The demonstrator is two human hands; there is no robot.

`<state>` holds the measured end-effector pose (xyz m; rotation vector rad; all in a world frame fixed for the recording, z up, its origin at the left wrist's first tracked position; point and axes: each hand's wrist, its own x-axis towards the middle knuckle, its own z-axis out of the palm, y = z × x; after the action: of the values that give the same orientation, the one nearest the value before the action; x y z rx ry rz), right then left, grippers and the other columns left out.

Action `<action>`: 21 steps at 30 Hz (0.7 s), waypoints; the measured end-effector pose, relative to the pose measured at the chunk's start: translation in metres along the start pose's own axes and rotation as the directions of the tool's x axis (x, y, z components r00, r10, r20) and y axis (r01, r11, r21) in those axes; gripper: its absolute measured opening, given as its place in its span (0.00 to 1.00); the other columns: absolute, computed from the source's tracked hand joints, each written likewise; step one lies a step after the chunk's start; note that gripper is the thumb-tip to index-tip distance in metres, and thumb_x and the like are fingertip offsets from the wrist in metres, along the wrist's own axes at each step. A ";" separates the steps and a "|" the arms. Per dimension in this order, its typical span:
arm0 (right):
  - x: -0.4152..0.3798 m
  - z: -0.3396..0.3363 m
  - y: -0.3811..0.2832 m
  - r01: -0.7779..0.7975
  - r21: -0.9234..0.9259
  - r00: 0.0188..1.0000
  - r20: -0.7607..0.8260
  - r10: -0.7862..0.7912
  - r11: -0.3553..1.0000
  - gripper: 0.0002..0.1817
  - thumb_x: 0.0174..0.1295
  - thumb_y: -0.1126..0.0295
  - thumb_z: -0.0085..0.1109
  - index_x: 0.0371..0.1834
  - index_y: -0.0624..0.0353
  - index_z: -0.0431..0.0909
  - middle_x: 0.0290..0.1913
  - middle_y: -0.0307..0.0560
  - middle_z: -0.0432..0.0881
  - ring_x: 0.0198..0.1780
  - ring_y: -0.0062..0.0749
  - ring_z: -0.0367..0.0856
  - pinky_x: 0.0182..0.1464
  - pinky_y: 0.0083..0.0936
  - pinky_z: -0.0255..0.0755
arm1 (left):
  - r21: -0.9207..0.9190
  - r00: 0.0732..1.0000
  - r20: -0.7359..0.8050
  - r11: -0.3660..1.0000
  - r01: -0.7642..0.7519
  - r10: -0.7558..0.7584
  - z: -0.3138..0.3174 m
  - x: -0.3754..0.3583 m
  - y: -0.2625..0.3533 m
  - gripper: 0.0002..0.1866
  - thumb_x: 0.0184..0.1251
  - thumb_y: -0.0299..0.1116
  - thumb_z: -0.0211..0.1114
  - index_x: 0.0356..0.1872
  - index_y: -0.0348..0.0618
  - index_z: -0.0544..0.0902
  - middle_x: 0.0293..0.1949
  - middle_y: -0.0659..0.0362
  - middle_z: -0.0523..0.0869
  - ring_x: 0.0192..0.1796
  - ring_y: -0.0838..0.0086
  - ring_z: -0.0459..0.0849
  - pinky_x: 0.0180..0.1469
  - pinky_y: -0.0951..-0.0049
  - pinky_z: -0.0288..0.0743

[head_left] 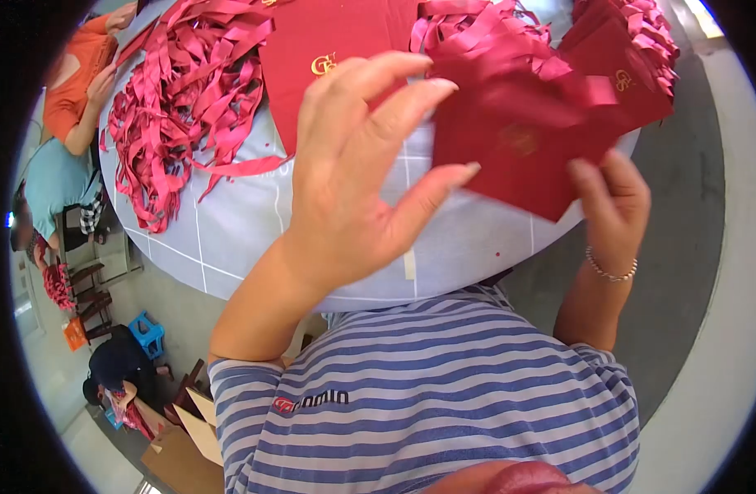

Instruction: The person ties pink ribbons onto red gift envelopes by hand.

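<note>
My right hand (613, 198) pinches the lower right edge of a red cloth bag (510, 156) with a faint gold logo, blurred by motion. My left hand (361, 156) is open, thumb and fingers spread, its fingertips right at the bag's left edge. Behind the left hand, a flat stack of red cloth bags (345, 33) with gold lettering lies on the table. More red bags (621, 74) with gold logos fan out at the right, behind the held one. A bundle of pinkish-red ribbons (485, 29) shows just above the held bag.
A large heap of ribbons (189, 99) covers the left of the round table, whose pale checked cloth (238, 239) shows near me. At the far left stands a person in orange (73, 82). Other people bend over near a blue stool (147, 333) and a cardboard box (180, 461).
</note>
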<state>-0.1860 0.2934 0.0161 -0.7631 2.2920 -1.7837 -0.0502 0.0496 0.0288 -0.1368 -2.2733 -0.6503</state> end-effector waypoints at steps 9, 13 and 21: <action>0.043 -0.100 0.100 0.089 -0.241 0.870 -0.453 -0.193 0.966 0.09 0.75 0.67 0.62 0.49 0.60 0.86 0.33 0.29 0.81 0.27 0.11 0.67 0.31 0.12 0.59 | 0.376 0.971 0.024 0.902 0.213 -0.240 0.011 -0.014 -0.089 0.30 0.60 0.43 0.77 0.61 0.40 0.81 0.68 0.42 0.74 0.71 0.44 0.67 0.73 0.50 0.63; 0.064 -0.097 0.128 -0.218 -0.303 0.875 -0.482 0.049 0.928 0.22 0.72 0.50 0.63 0.46 0.62 0.84 0.30 0.42 0.83 0.33 0.27 0.82 0.38 0.30 0.76 | 0.527 0.960 0.026 0.820 0.224 -0.278 0.008 -0.014 -0.124 0.40 0.61 0.51 0.76 0.68 0.36 0.74 0.71 0.37 0.70 0.72 0.44 0.65 0.74 0.48 0.62; 0.051 -0.088 0.113 -0.313 -0.831 0.871 -0.444 -0.209 0.460 0.36 0.59 0.37 0.69 0.41 0.68 0.81 0.38 0.59 0.88 0.40 0.55 0.87 0.46 0.44 0.78 | 0.484 0.969 0.127 0.866 0.126 -0.212 0.001 -0.013 -0.134 0.43 0.57 0.57 0.77 0.66 0.34 0.78 0.73 0.35 0.68 0.75 0.40 0.63 0.75 0.48 0.62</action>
<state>-0.2999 0.3653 -0.0547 -0.2620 3.5880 -0.5660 -0.0802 -0.0650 -0.0362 0.2586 -2.5672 -0.1520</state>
